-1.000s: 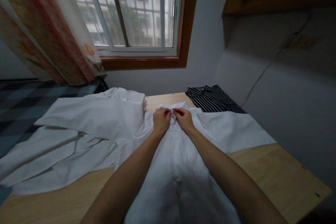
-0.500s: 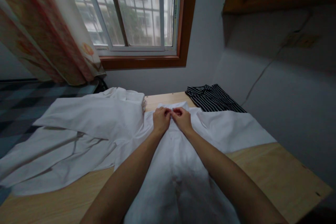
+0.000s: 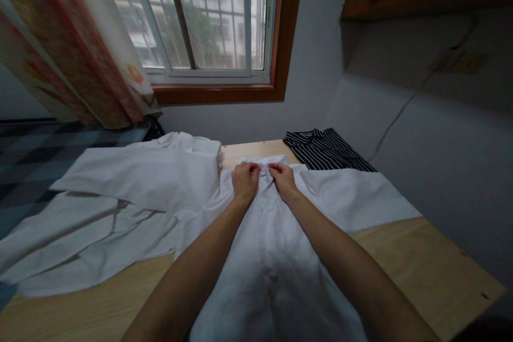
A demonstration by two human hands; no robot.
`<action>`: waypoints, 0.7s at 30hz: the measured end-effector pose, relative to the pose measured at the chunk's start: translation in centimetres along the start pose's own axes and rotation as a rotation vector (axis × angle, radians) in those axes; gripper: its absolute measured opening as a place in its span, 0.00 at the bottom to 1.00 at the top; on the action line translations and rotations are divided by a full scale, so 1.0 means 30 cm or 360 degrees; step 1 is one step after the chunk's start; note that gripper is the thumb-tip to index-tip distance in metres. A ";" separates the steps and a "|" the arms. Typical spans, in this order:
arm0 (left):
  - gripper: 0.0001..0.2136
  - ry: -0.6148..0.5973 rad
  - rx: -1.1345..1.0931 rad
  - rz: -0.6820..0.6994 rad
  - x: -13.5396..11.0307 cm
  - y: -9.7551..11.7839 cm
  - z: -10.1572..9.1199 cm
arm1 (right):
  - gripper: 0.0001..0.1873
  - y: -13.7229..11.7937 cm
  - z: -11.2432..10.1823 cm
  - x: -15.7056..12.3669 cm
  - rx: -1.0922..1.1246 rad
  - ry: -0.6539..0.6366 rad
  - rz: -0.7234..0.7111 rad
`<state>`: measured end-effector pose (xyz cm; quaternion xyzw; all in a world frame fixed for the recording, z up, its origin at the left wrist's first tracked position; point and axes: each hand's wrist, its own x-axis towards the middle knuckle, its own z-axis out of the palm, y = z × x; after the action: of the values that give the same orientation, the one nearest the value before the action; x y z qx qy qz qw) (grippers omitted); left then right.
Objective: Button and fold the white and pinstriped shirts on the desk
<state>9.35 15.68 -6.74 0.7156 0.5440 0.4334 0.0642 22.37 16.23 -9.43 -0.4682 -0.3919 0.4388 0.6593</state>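
Observation:
A white long-sleeved shirt lies face up on the wooden table, its collar toward the window and its body running down toward me. At the collar, my left hand pinches one edge of the front between thumb and fingers. Just to the right, my right hand has thumb and fingertips pressed together on the opposite edge of the cloth. A small gap separates the two hands, with gathered fabric between them. Any button there is too small to make out. One sleeve stretches out to the right.
Several white garments are piled at the left, over the table and a checked cloth. A folded black striped shirt sits at the back right. Behind are a window, a curtain and a wall shelf.
My right hand has moved slightly right, away from my left, and its fingers are straighter. My left hand stays at the collar with little movement.

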 end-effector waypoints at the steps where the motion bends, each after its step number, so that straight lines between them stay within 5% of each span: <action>1: 0.07 0.0002 0.0000 -0.0002 0.000 0.002 -0.001 | 0.11 0.001 -0.003 0.001 0.0027 -0.0005 0.0022; 16: 0.07 -0.0009 0.0025 -0.0006 0.001 0.004 -0.003 | 0.14 -0.017 -0.013 0.006 0.0367 -0.0006 0.0157; 21: 0.07 0.0032 0.0032 -0.0003 0.000 0.000 0.000 | 0.11 -0.036 -0.005 -0.025 -0.0255 0.0114 -0.0177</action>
<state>9.36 15.66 -6.75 0.7113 0.5496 0.4351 0.0520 22.50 15.30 -8.51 -0.5125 -0.4271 0.3518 0.6567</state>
